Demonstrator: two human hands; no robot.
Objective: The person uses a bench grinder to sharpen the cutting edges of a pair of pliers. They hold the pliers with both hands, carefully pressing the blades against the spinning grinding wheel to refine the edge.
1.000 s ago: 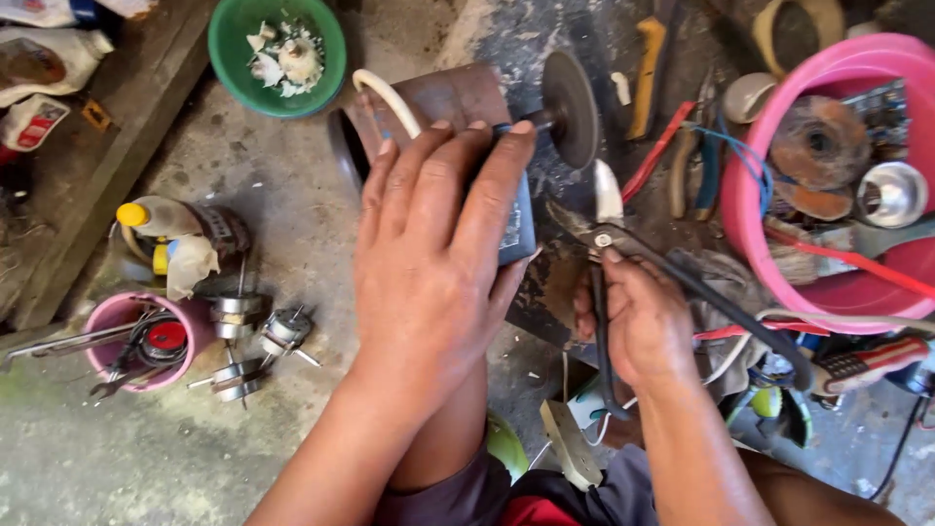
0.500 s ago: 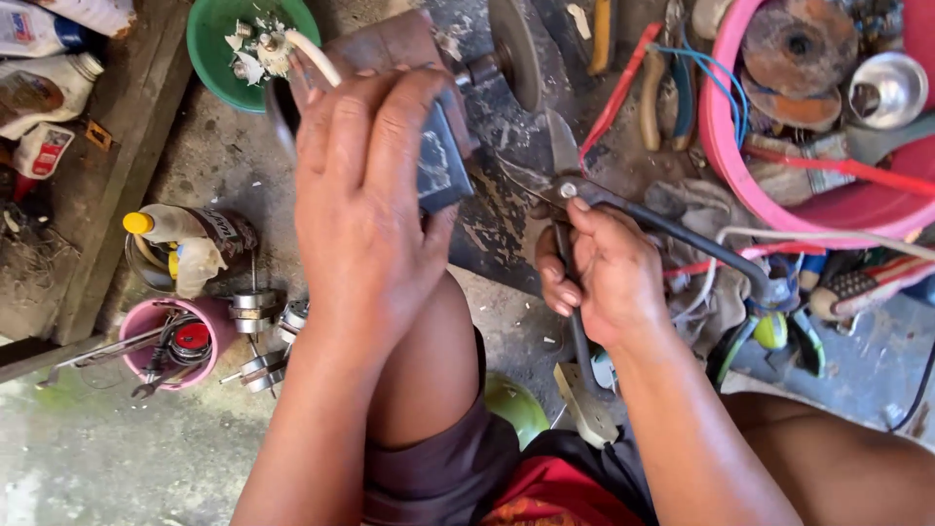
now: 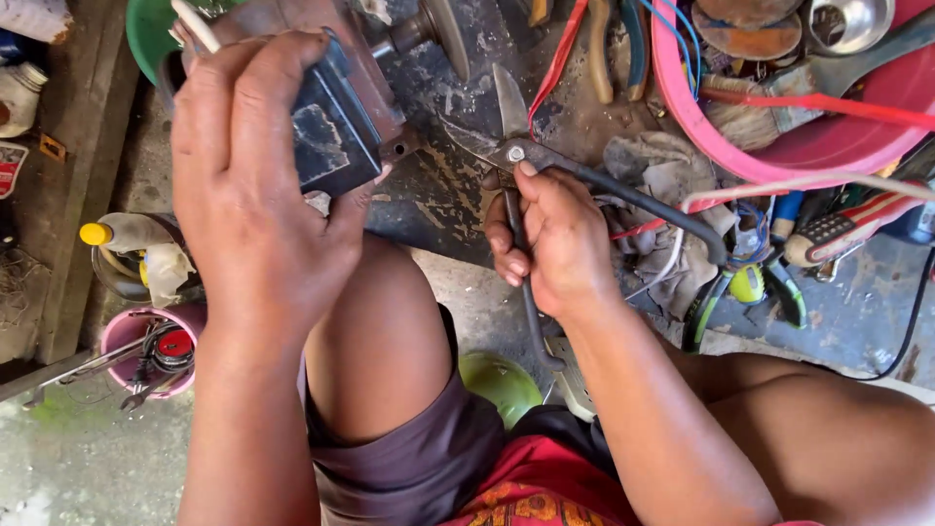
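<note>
Your left hand [image 3: 258, 195] lies spread over the dark box on the side of a rusty motor [image 3: 336, 107], fingers draped across its top and thumb tucked under the lower edge, so the motor sits beneath and just beyond that hand. A grinding disc [image 3: 443, 34] stands on the motor's shaft at the far end. Your right hand [image 3: 550, 239] is curled tight around one handle of a pair of metal snips [image 3: 521, 166]; the pivot sits just above your knuckles, the open blades point away from you toward the disc, and the other handle sweeps out to the right, clear of your fingers. The snips lie right of the motor, close but apart. A pink basin [image 3: 779, 146] of tools stands further right, a pink cup [image 3: 131, 336] near your left wrist.
</note>
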